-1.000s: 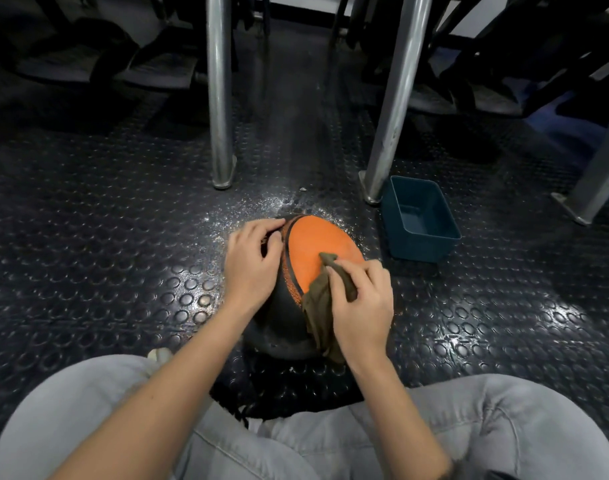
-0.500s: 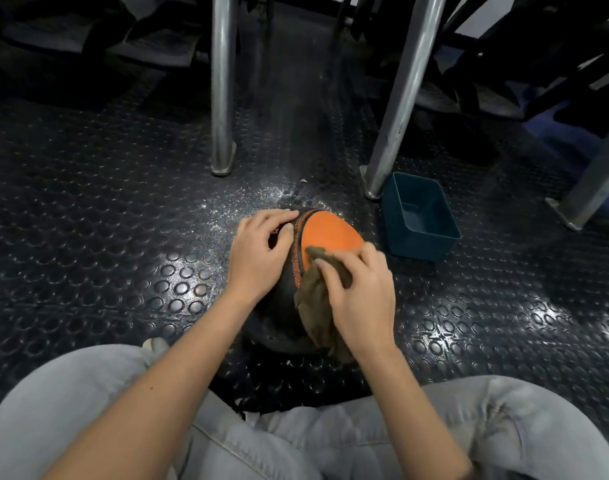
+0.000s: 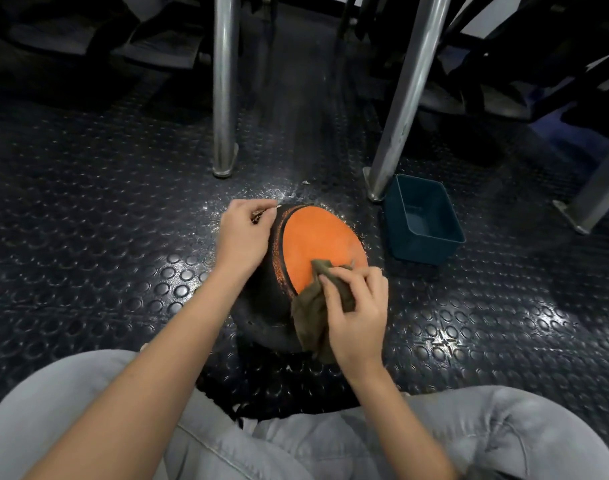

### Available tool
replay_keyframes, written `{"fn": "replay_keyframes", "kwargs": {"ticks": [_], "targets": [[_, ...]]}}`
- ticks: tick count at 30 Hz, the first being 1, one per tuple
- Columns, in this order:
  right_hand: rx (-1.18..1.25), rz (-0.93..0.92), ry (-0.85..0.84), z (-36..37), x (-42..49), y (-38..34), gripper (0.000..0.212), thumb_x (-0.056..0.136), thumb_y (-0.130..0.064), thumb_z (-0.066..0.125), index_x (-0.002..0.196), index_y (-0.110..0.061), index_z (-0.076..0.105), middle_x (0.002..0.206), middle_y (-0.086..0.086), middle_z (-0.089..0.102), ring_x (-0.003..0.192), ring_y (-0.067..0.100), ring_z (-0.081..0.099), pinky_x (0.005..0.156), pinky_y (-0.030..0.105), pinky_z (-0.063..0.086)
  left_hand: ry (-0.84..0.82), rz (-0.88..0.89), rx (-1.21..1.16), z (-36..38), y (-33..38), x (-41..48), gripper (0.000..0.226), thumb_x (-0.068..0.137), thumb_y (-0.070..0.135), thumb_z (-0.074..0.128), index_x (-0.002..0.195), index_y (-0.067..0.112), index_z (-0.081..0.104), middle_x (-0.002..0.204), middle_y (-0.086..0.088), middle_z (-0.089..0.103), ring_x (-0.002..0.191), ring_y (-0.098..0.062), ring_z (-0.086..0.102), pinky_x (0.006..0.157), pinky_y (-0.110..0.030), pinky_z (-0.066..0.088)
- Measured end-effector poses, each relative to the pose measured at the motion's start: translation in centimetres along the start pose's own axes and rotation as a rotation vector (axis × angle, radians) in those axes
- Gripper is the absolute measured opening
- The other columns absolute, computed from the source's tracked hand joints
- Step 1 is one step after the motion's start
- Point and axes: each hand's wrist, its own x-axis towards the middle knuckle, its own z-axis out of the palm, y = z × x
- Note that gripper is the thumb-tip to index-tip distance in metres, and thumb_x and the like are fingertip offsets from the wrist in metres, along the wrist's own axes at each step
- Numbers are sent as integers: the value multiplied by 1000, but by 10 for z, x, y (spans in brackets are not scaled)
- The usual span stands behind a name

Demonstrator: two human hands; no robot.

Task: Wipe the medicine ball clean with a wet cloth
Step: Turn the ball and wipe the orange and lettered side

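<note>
Medicine ball (image 3: 261,306) on studded floor (image 3: 105,237) before the knees, left hand (image 3: 244,237) curled over its left side. Cloth (image 3: 310,317) pinched in fingers of right hand (image 3: 358,313) at orange panel's (image 3: 316,237) near edge; rest of panel beyond, away from the body.

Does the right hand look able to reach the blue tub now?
Probably yes: the blue tub stands right of the ball, nothing lies between it and the right hand, which grips the cloth.
</note>
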Motion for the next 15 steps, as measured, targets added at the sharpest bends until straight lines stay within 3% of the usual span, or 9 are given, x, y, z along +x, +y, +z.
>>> {"fn": "replay_keyframes", "kwargs": {"ticks": [2, 6, 11, 15], "targets": [[13, -18, 35, 5, -2, 0, 16, 85, -22, 62, 91, -9, 70, 85, 4, 54, 84, 12, 46, 79, 32, 42, -27, -13, -42, 8, 16, -5, 21, 94, 26, 54, 107, 20, 69, 115, 5, 61, 110, -15, 54, 99, -33, 40], [58, -77, -11, 3, 2, 0, 17, 84, -21, 63, 92, -8, 71, 85, 6, 54, 86, 11, 47, 83, 19, 38, 18, 67, 229, 19, 24, -15, 29, 94, 42, 47, 114, 27, 64, 124, 7, 58, 117, -18, 49, 103, -36, 34], [31, -3, -142, 8, 35, -7, 19, 84, -29, 64, 90, -12, 71, 86, 3, 56, 86, 15, 49, 81, 22, 38, -80, 34, 197, 11, 18, 3, 30, 90, 46, 53, 112, 30, 65, 122, 8, 57, 117, -18, 49, 97, -32, 36], [4, 198, -245, 22, 97, 1, 12, 86, -21, 67, 94, -13, 71, 95, 6, 63, 93, 20, 56, 85, 27, 41, -19, 27, 128, -3, 8, -3, 28, 90, 43, 55, 112, 27, 65, 116, 13, 57, 114, -12, 49, 91, -29, 37]]}}
